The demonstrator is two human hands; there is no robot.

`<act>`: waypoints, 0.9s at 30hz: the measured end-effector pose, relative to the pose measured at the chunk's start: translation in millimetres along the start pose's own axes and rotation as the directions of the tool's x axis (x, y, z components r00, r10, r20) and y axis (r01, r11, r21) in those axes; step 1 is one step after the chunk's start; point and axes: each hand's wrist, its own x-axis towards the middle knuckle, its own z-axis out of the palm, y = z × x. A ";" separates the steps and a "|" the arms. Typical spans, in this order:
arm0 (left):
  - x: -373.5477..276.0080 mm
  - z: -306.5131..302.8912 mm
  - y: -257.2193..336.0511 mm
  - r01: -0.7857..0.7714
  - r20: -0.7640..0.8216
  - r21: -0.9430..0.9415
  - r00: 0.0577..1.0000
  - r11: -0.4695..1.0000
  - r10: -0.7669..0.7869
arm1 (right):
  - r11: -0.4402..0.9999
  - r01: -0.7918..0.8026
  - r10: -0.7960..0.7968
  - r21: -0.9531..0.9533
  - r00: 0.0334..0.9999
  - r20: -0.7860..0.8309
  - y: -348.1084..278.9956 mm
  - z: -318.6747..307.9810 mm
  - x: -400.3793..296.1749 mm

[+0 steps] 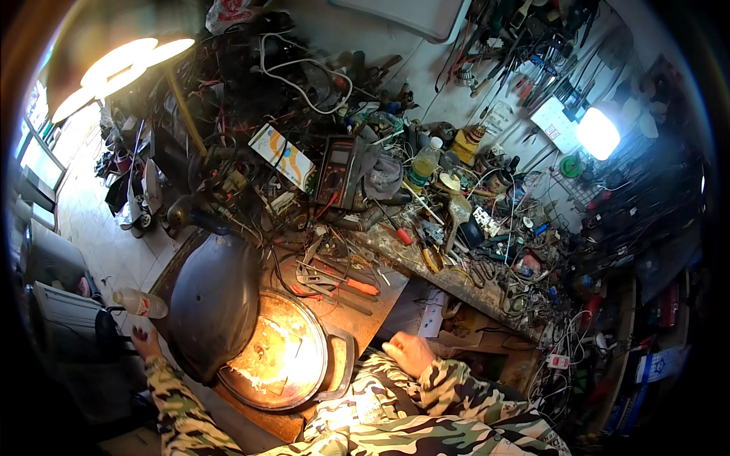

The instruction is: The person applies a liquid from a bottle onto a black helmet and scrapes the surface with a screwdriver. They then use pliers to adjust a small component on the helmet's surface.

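Observation:
My left hand [146, 344] is at the far left, past the bench edge, with its fingers apart and nothing seen in it. Just above it lies a clear plastic bottle [149, 306], tilted on its side. My right hand [409, 353] is loosely curled over my camouflage trouser leg; its palm side is hidden, so I cannot tell whether it holds anything. Between the hands is a round metal pan [272, 353] with a side handle [341, 365], brightly lit and scorched inside. A dark, dented sheet-like cover [214, 302] stands against the pan's left side and overlaps its rim.
Water pump pliers [312, 279] and orange-handled tools [362, 286] lie behind the pan on the wooden bench. Further back are a multimeter [337, 171], a bottle of yellowish liquid [425, 164] and heaped wires and parts. A lit bulb [597, 134] hangs at right, a multi-panel lamp [114, 71] at upper left.

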 end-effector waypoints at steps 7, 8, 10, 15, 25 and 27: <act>-187.9 -69.4 4.0 0.082 -0.044 0.449 0.997 0.890 -0.070 | 0.987 0.067 -0.122 -0.146 0.902 -0.415 61.4 -39.3 128.7; -215.8 -73.4 16.8 0.127 -0.042 0.435 0.992 0.892 -0.121 | 0.989 0.046 -0.102 -0.143 0.904 -0.415 65.1 -46.6 144.9; -270.9 -80.7 22.2 0.146 -0.086 0.488 0.989 0.861 -0.119 | 0.993 0.030 -0.074 -0.115 0.912 -0.404 64.3 -59.2 171.0; -376.8 -16.0 57.6 0.306 -0.122 0.527 0.950 0.793 -0.286 | 0.960 0.246 -0.279 -0.131 0.862 -0.424 83.3 -51.8 207.5; -429.4 100.7 116.3 0.474 -0.001 0.508 0.836 0.719 -0.549 | 0.997 0.072 -0.069 0.025 0.992 -0.105 111.2 -60.9 167.7; -426.9 111.2 119.1 0.473 0.012 0.516 0.830 0.714 -0.558 | 0.999 0.045 -0.042 0.028 0.992 -0.118 119.1 -67.1 158.6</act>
